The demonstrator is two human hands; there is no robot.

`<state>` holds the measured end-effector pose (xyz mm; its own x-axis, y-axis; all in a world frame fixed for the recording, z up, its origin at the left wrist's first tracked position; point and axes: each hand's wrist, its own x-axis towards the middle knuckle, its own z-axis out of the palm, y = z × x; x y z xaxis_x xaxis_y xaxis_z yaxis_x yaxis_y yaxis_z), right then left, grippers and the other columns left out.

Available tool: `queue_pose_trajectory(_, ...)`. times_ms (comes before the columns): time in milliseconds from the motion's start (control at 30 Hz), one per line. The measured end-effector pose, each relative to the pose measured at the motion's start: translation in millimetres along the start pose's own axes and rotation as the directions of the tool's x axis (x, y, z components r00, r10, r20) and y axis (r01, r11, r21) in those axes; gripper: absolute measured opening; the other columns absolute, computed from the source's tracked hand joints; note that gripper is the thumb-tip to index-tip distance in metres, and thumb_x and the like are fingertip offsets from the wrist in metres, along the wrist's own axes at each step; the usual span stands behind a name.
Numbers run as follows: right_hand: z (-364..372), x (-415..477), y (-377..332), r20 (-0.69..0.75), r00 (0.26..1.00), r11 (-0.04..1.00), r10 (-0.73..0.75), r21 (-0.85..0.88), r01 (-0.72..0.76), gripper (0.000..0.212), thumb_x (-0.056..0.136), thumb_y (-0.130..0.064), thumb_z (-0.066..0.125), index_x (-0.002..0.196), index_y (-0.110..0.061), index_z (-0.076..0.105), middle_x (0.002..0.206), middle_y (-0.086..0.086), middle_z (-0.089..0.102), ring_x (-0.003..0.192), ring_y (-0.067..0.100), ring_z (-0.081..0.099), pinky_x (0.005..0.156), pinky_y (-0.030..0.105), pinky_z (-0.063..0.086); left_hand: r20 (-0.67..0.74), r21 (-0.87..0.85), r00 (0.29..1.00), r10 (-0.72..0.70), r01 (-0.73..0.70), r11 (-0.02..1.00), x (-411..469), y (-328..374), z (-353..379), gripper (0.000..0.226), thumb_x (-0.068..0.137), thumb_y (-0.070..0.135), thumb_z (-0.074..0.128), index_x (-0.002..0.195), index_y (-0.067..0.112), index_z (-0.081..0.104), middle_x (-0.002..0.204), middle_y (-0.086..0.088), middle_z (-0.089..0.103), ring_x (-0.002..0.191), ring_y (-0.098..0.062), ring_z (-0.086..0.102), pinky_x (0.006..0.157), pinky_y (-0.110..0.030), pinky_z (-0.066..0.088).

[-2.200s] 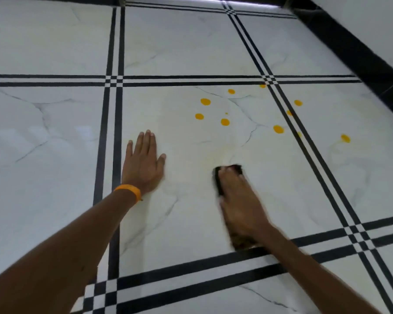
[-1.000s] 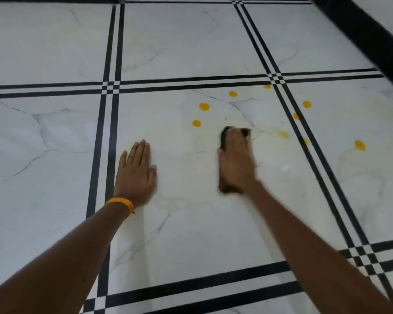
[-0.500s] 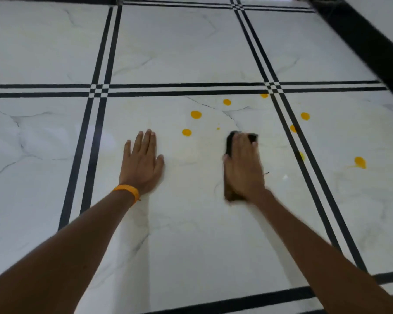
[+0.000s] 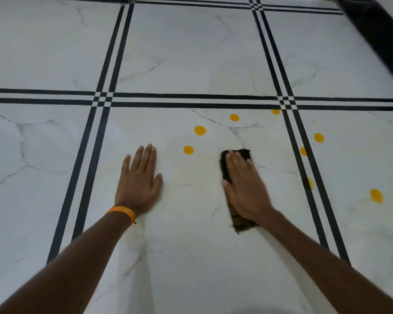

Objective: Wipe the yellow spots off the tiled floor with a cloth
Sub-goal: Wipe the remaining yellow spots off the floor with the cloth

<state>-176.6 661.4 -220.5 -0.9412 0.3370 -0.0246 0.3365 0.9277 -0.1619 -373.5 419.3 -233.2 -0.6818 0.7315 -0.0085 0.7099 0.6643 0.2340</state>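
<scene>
One flat right hand (image 4: 245, 189) — pressing the cloth (image 4: 241, 223).

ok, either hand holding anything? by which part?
Nothing is gripped. The right hand presses flat on the middle of the dark cloth, whose two ends stick out. The left hand lies flat on the floor, holding nothing.

Indoor room, kind unclear: glossy white marble-look tiled floor (image 4: 191, 53), black double border lines (image 4: 110, 64), dark skirting (image 4: 379, 35).
</scene>
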Motion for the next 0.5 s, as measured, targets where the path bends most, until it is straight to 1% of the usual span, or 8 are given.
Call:
queue_pose_trajectory(33, -3.9, 1.4, 21.9, -0.02, 0.999, 0.999, 0.032, -0.003, -0.032, 0.07, 0.103, -0.042, 0.026, 0.161, -0.006, 0.013, 0.168, 0.005, 0.008, 0.157, 0.024, 0.009, 0.128, 0.042, 0.006, 0.009, -0.003, 1.0, -0.003, 0.003, 1.0, 1.6, 0.6, -1.6, 0.072, 0.098, 0.042, 0.024, 0.161, 0.012, 0.006, 0.169, -0.005, 0.007, 0.156, -0.022, 0.003, 0.126, -0.052, 0.008)
queue_pose_trajectory(133, -21.2, 61.3, 79.1, -0.087, 0.949, 0.951, 0.304, -0.025, -0.307, 0.075, 0.1, -0.045, 0.016, 0.157, 0.003, 0.021, 0.164, 0.022, 0.026, 0.152, 0.036, 0.024, 0.125, 0.052, 0.017, -0.005, 0.006, 1.0, -0.009, 0.009, 1.0, 1.8, 0.7, 0.2, 0.072, 0.098, 0.041, 0.025, 0.161, 0.012, 0.006, 0.169, -0.005, 0.007, 0.156, -0.022, 0.003, 0.126, -0.051, 0.008)
queue_pose_trajectory(233, -24.7, 133.2, 62.0, -0.072, 0.894, 0.897, 0.443, 0.024, -0.442, 0.073, 0.101, -0.042, 0.018, 0.156, 0.006, 0.017, 0.163, 0.026, 0.025, 0.153, 0.037, 0.021, 0.125, 0.053, 0.014, -0.018, -0.008, 1.0, -0.006, 0.006, 1.0, -0.1, -2.3, 2.0, 0.072, 0.098, 0.042, 0.026, 0.161, 0.013, 0.005, 0.169, -0.003, 0.007, 0.156, -0.02, 0.002, 0.126, -0.05, 0.007)
queue_pose_trajectory(267, -19.1, 141.6, 43.6, -0.082, 0.902, 0.905, 0.424, 0.0, -0.425, 0.071, 0.103, -0.04, 0.022, 0.157, 0.006, 0.017, 0.164, 0.026, 0.024, 0.153, 0.036, 0.02, 0.125, 0.052, 0.012, -0.025, -0.015, 1.0, -0.004, 0.004, 1.0, -0.2, -2.1, 2.3, 0.072, 0.098, 0.043, 0.026, 0.161, 0.014, 0.005, 0.169, -0.003, 0.006, 0.156, -0.02, 0.001, 0.126, -0.049, 0.007)
queue_pose_trajectory(300, -12.8, 141.1, 25.8, -0.103, 0.932, 0.936, 0.348, -0.02, -0.352, 0.068, 0.104, -0.038, 0.025, 0.157, 0.005, 0.018, 0.164, 0.024, 0.025, 0.153, 0.035, 0.021, 0.126, 0.05, 0.013, -0.036, -0.023, 0.999, 0.002, -0.003, 1.0, 1.8, -1.6, 3.2, 0.072, 0.098, 0.044, 0.025, 0.161, 0.015, 0.006, 0.169, -0.002, 0.006, 0.156, -0.019, 0.001, 0.126, -0.049, 0.007)
queue_pose_trajectory(400, -0.7, 82.7, -8.5, -0.061, 0.996, 0.996, 0.071, -0.047, -0.074, 0.067, 0.105, -0.04, 0.023, 0.159, -0.001, 0.018, 0.167, 0.013, 0.019, 0.156, 0.026, 0.017, 0.127, 0.043, 0.011, -0.041, -0.046, 0.999, -0.005, 0.003, 0.999, 0.8, -0.1, 3.2, 0.073, 0.097, 0.046, 0.026, 0.161, 0.014, 0.01, 0.168, -0.003, 0.01, 0.156, -0.021, 0.005, 0.126, -0.049, 0.008)
queue_pose_trajectory(467, -1.7, 53.0, 4.9, -0.027, 0.998, 0.998, 0.058, -0.011, -0.058, 0.069, 0.104, -0.043, 0.02, 0.161, -0.005, 0.014, 0.169, 0.007, 0.014, 0.157, 0.022, 0.01, 0.127, 0.039, 0.005, -0.053, -0.038, 0.999, -0.007, 0.005, 0.999, -0.1, -0.1, 0.0, 0.074, 0.096, 0.045, 0.031, 0.16, 0.012, 0.018, 0.167, -0.007, 0.019, 0.155, -0.025, 0.015, 0.125, -0.05, 0.016)
queue_pose_trajectory(500, -6.1, 55.4, 20.9, -0.05, 0.995, 0.996, 0.089, -0.008, -0.089, 0.071, 0.103, -0.044, 0.019, 0.161, -0.004, 0.014, 0.169, 0.01, 0.016, 0.156, 0.024, 0.012, 0.127, 0.04, 0.005, -0.055, -0.03, 0.998, 0.001, -0.002, 1.0, 6.5, -0.9, -2.8, 0.074, 0.093, 0.044, 0.035, 0.157, 0.008, 0.026, 0.163, -0.011, 0.029, 0.15, -0.03, 0.026, 0.121, -0.052, 0.025)
